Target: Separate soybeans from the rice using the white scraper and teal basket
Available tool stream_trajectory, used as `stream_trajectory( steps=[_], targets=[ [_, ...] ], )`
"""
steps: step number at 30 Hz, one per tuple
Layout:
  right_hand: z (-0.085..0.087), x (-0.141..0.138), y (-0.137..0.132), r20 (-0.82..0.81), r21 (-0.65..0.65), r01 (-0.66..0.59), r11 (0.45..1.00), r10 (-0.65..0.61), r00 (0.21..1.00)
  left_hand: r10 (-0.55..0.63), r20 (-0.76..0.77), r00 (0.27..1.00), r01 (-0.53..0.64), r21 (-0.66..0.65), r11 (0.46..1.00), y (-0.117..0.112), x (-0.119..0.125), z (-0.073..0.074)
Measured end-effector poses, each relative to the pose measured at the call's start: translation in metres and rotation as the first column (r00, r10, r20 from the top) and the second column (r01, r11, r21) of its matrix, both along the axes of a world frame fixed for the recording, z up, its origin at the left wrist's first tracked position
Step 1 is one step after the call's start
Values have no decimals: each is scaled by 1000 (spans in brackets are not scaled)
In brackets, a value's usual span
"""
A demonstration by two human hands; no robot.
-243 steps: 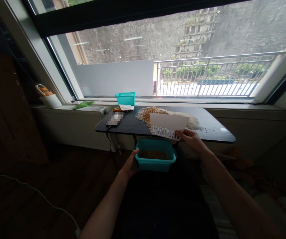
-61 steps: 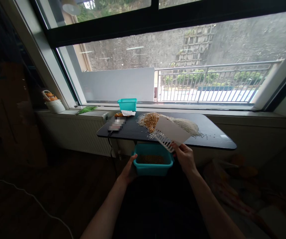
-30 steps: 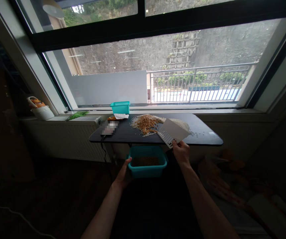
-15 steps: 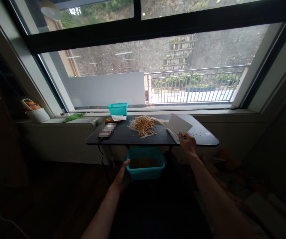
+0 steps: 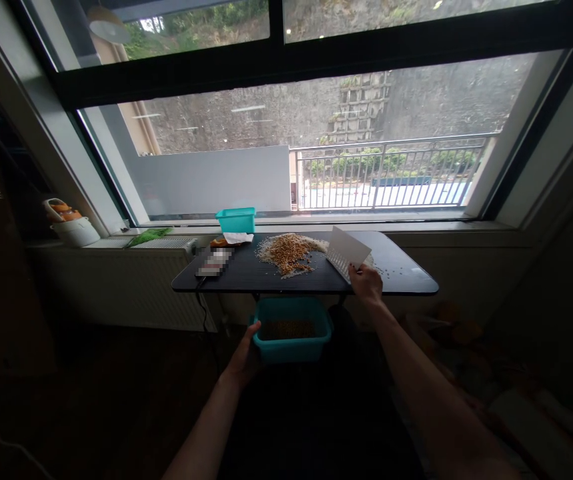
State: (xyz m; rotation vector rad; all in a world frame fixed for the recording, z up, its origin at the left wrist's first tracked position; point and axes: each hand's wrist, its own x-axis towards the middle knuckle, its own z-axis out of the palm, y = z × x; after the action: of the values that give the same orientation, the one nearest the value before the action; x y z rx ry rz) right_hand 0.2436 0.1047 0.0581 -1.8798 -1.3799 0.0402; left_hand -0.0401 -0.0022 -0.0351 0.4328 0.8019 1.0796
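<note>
My left hand (image 5: pixel 243 353) is closed on the left rim of a teal plastic basin (image 5: pixel 294 350), held just below the table's front edge. Brownish grains (image 5: pixel 289 328) cover the basin's bottom. On the dark table (image 5: pixel 246 280) lies a heap of orange-yellow kernels (image 5: pixel 290 253) mixed with white grains (image 5: pixel 316 244). My right hand (image 5: pixel 367 283) grips a folded white card (image 5: pixel 350 248) by its near edge. The card stands tilted on the tabletop at the heap's right side; its lower flap looks patterned with rows of small marks.
A second teal container (image 5: pixel 236 220) stands at the table's back left by the window. Near it lie a white paper (image 5: pixel 238 237) and a blurred-out device (image 5: pixel 214 262) with a cable. A radiator (image 5: pixel 131 287) is at left, with a white pot (image 5: pixel 76 231) on the ledge.
My right hand has slid the white card a little left, toward the heap. The left hand and the basin have stayed almost still.
</note>
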Motion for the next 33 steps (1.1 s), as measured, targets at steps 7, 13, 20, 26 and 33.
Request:
stream_trajectory(
  steps=[7, 13, 20, 26, 33],
  targets=[
    [14, 44, 5, -164, 135, -118, 984, 139, 977, -7, -6, 1000, 8, 6, 1000, 1, 1, 1],
    [13, 72, -15, -444, 105, -429, 897, 428, 787, -19, -22, 1000, 19, 17, 1000, 2, 3, 0],
    [13, 96, 10, -492, 105, -398, 911, 395, 776, -42, -22, 999, 43, 15, 999, 4, 6, 0],
    [40, 88, 28, -488, 239, -332, 912, 409, 771, -71, -46, 996, 72, 20, 997, 7, 10, 0],
    [10, 32, 29, -564, 276, -405, 872, 487, 666, -131, -1, 991, 131, -42, 991, 11, 20, 13]
  ],
)
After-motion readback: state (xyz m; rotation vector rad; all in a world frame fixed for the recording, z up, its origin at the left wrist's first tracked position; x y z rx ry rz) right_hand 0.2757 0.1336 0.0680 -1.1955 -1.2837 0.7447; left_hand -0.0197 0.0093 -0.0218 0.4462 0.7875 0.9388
